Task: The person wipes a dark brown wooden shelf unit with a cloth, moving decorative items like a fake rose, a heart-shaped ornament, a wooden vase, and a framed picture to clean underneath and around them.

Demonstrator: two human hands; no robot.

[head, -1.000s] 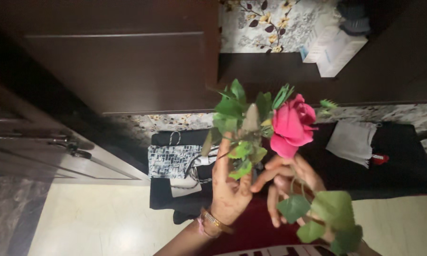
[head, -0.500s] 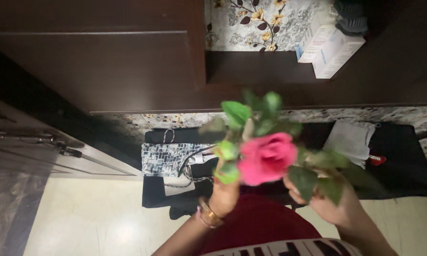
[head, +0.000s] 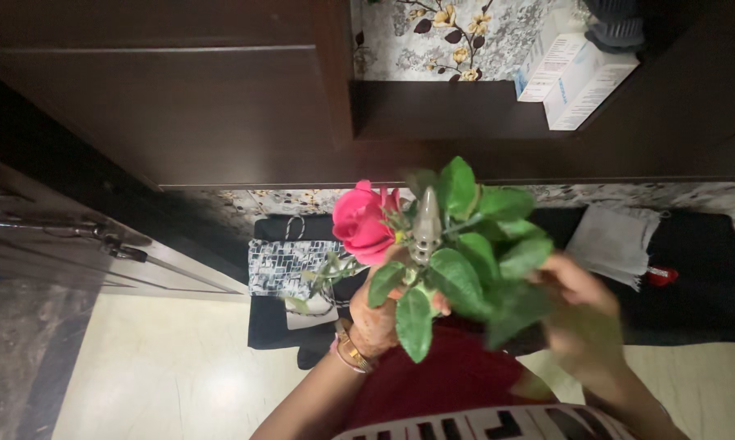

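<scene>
My left hand (head: 379,319), with bangles at the wrist, grips a bunch of artificial stems with a pink rose (head: 364,223) at its upper left and a pale closed bud (head: 426,226) in the middle. Large green leaves (head: 473,261) spread to the right and hide the stems. My right hand (head: 581,314) is blurred at the right, its fingers curled in among the leaves; whether it grips a stem is hard to see.
Below the flowers lie a patterned black-and-white bag (head: 290,269) and dark cloth (head: 693,277) with a grey cloth (head: 613,240) on it. A dark wooden cabinet (head: 188,106) fills the top, with white boxes (head: 575,69) on a shelf. A door handle (head: 114,244) is left.
The rose has swung from the middle to the upper left of the bunch. The leaves now sit right of it, and my right hand has risen into them.
</scene>
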